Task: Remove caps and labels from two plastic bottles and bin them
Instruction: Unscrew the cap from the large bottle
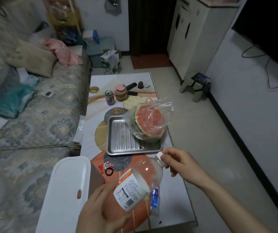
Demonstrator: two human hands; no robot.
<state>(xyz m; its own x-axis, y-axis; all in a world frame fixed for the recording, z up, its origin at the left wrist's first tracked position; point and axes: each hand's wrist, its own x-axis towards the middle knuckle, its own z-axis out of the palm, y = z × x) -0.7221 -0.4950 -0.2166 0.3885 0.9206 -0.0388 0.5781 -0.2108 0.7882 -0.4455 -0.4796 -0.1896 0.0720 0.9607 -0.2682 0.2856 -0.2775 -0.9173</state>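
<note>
Lower centre of the frame: left hand [101,211] grips a clear orange-labelled plastic bottle [140,182]; right hand [180,163] pinches its white cap [159,155].

Two bare forearms reach into the frame from its lower edge, with no sleeves, cuffs or gloves on either. The left hand [101,211] shows no ring, bracelet or watch on the parts in view. The right hand [180,163] is likewise unadorned, its wrist free of any band and its forearm uncovered all the way to the picture's lower right corner. Fingernails appear short and unpainted where they can be made out.
</note>
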